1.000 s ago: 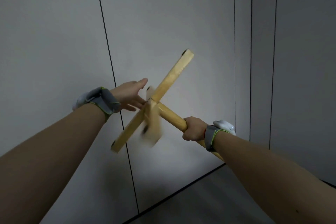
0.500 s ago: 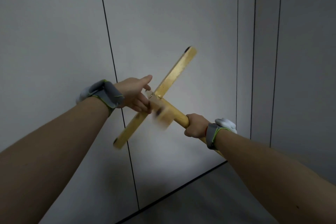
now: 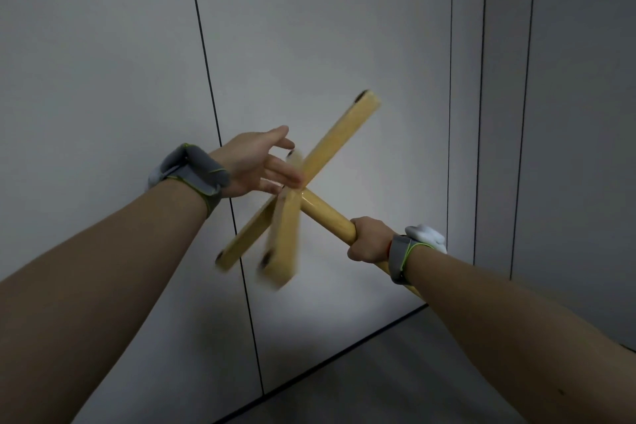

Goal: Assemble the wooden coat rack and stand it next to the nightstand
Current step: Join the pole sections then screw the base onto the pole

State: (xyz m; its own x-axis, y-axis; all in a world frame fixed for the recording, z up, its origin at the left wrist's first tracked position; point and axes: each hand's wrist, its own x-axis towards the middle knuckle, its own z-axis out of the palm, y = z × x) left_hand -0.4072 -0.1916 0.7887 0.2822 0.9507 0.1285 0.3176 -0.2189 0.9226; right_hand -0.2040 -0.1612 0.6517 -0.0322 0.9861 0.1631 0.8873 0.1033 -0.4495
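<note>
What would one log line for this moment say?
right hand: gripping pole | left hand: open, at blurred crossbar | other crossbar: on pole end | rack: off floor

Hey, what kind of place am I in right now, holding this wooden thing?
Probably an indoor room, bare in this corner: plain grey wall panels split by thin dark seams, meeting a grey floor at a dark baseboard line. No furniture shows, so the room type is unclear.

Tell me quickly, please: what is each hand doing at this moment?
Left hand: open, fingers spread beside the blurred crosspiece; contact cannot be told.
Right hand: closed, grip around the round wooden pole.
</note>
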